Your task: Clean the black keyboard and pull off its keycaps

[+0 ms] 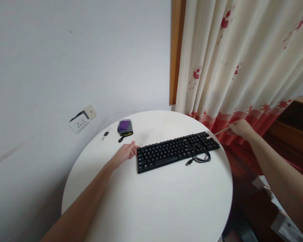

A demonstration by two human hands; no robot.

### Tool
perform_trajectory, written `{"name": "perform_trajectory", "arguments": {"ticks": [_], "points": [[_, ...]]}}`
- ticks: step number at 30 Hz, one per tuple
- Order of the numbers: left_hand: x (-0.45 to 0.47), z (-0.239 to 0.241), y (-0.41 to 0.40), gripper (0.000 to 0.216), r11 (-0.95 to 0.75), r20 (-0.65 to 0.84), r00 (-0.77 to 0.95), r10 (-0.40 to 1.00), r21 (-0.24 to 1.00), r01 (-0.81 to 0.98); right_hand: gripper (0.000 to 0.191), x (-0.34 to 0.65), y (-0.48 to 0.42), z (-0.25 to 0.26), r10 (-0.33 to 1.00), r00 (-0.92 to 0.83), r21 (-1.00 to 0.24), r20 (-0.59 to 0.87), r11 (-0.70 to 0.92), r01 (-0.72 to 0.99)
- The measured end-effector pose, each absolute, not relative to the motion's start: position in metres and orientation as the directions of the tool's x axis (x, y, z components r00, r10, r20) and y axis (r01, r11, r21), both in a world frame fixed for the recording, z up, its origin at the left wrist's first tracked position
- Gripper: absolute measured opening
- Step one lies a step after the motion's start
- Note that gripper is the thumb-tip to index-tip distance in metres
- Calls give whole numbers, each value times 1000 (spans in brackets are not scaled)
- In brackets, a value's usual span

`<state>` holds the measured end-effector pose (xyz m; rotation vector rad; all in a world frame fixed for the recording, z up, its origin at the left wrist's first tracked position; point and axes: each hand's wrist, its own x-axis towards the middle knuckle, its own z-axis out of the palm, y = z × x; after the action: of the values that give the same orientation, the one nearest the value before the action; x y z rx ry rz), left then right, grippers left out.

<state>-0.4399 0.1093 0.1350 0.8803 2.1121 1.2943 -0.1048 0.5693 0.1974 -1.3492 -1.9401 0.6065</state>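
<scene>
**Both hands are closing in on the keyboard**

The cream curtain (242,67) with red flowers is hanging behind the keyboard's right half, its red hem dropping just beyond the far right corner. The round white table (151,208) is carrying the keyboard, which is lying across the far half of the top.

The black keyboard (176,151) itself is sitting at a slant, with its right end angling away from the person.

The left hand (126,153) is lying flat on the table at the keyboard's left end, fingers pressed loosely together, with the fingertips touching that short edge. The right hand (241,129) is hovering off the keyboard's right end, out past the table rim. It is curled shut and pinching a thin pale stick (221,131), whose tip is pointing at the keyboard's far right corner.

A white wall socket (78,124) is showing well to the left of the keyboard. A purple pouch (125,128), blurred, is sitting just behind the keyboard's left end. The keyboard's black cable (200,158) is lying coiled against its near edge, towards the right. A small dark clip (105,134), too small to identify, is lying further left of the pouch.
</scene>
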Motion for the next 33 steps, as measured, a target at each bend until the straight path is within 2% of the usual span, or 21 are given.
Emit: {"name": "perform_trajectory", "arguments": {"ticks": [4,9,14,22,28,33], "points": [[-442,133,109,75,341,-82,-657,749,899,276,28,-99,573,200,962,-273,-783,22,187,594],[-440,134,109,76,346,-74,-658,750,891,293,25,-96,569,204,966,-258,-828,-28,122,547],[-440,134,110,77,341,-64,-659,750,891,301,19,-94,556,215,962,-273,-887,-7,120,446],[-442,130,111,75,324,-45,-649,760,891,317,12,-113,516,236,935,-303,-939,186,260,226],[-447,123,111,76,302,-19,-637,771,891,339,18,-164,417,209,794,-555,-951,247,309,19],[-444,123,111,76,296,-20,-639,769,897,329,27,-208,341,182,705,-671,-971,229,214,-107]]}}
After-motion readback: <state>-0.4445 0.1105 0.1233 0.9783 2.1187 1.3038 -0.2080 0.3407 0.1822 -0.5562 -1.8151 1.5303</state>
